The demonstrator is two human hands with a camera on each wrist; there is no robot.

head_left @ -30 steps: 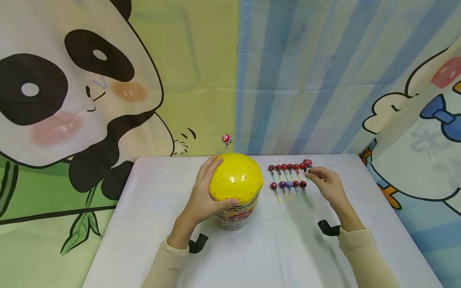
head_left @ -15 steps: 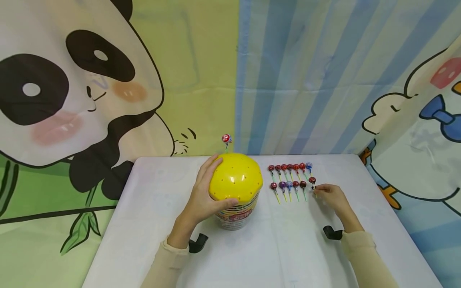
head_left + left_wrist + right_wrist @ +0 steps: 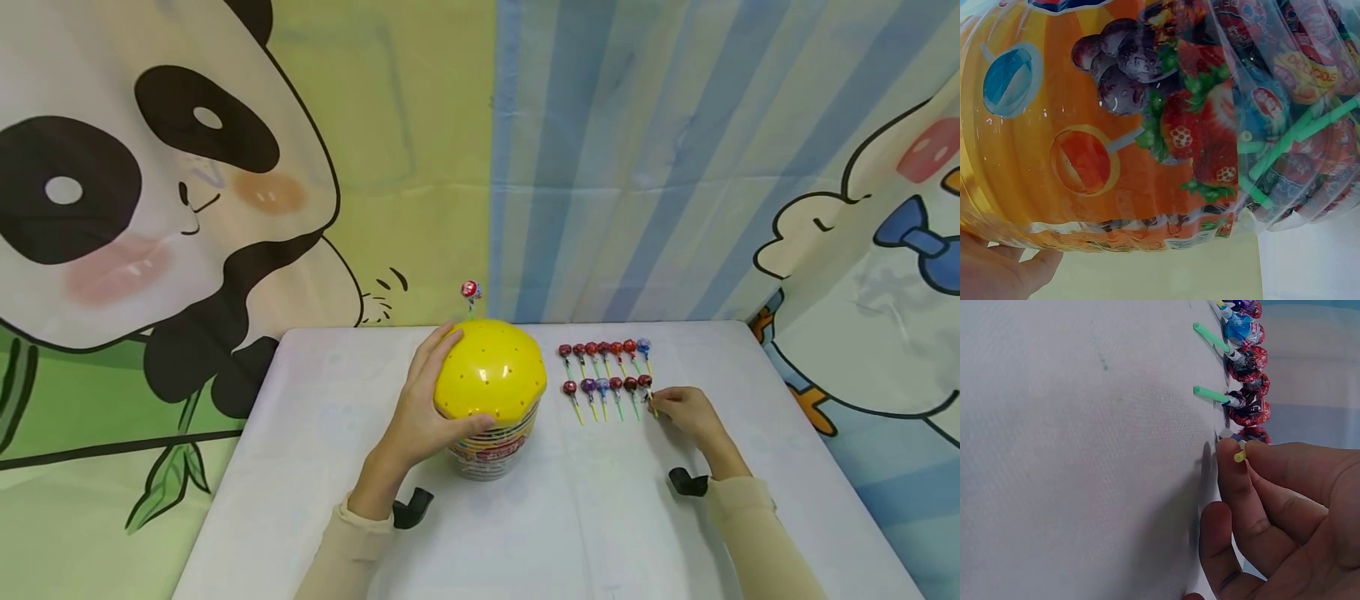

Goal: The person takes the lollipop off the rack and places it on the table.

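Observation:
My left hand grips a plastic jar near its top, thumb in front and fingers round the far side of the yellow domed lid. One lollipop sticks up at the lid's far edge. In the left wrist view the jar's fruit label and wrapped lollipops inside show close up. My right hand pinches the yellow stick of a dark red lollipop between thumb and index finger, at the right end of the nearer row. Its head lies beside the neighbouring lollipop.
Two rows of lollipops lie on the white table right of the jar, heads pointing away. A blue-wrapped lollipop ends the farther row. Printed cloths with a panda and blue stripes hang behind the table.
My right hand has set a blue lollipop down at the farther row's end, then brought a dark red lollipop to the nearer row's right end. My left hand stays on the jar.

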